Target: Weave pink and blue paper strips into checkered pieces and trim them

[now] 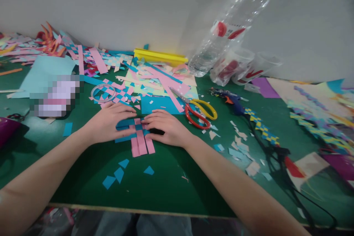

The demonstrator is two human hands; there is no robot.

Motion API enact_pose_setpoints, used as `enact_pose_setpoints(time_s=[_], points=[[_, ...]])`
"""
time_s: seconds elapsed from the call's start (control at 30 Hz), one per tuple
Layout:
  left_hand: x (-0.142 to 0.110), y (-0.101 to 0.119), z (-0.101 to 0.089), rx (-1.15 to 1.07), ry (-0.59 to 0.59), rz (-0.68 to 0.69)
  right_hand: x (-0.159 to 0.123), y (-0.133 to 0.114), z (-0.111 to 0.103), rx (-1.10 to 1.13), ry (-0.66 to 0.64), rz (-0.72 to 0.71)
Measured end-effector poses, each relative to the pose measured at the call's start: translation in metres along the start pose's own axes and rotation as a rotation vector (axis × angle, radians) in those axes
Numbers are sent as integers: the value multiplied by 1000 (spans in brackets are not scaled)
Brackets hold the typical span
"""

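Pink paper strips cross blue paper strips in a small loose weave flat on the green table. My left hand grips the left part of the weave, its thumb on the blue strips and its fingers curved over the upper edge. From the right, my right hand holds the weave's upper right part with fingers and thumb. The pink ends stick out toward me between the hands. Parts of the weave under the fingers are hidden. Scissors with red and yellow handles lie beyond my right hand.
Blue scraps lie near the front edge. A clear tape roll sits behind my left hand. Paper cuttings and a yellow holder line the wall. At right are a large plastic bottle, cups, and a corded glue gun.
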State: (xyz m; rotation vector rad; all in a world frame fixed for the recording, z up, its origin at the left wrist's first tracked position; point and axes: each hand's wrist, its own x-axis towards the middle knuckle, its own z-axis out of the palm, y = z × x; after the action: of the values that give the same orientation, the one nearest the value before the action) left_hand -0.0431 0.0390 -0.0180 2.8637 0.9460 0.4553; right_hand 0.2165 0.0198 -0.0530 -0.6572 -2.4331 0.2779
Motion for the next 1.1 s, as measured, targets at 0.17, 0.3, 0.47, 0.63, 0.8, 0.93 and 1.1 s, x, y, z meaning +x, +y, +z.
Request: enact_pose_setpoints(time_s=[0.17,0.3,0.47,0.63,0.8,0.93,1.1], points=[[-3,-15,-9,290,185,-415,0,-2,1,-41,31,-29],[-6,-24,-12,399,126,-553,2,-6,1,-65,47,-39],[-10,-30,-8,389,128,-569,2,-9,0,-132,119,-15],[-10,-33,-8,326,194,-578,4,-13,0,-152,187,0],[-1,-7,-13,165,408,-532,16,-39,5,86,383,202],[5,26,-7,-18,481,-352,23,-59,11,236,325,243],[6,42,1,-79,409,-286,22,-61,14,253,229,217]])
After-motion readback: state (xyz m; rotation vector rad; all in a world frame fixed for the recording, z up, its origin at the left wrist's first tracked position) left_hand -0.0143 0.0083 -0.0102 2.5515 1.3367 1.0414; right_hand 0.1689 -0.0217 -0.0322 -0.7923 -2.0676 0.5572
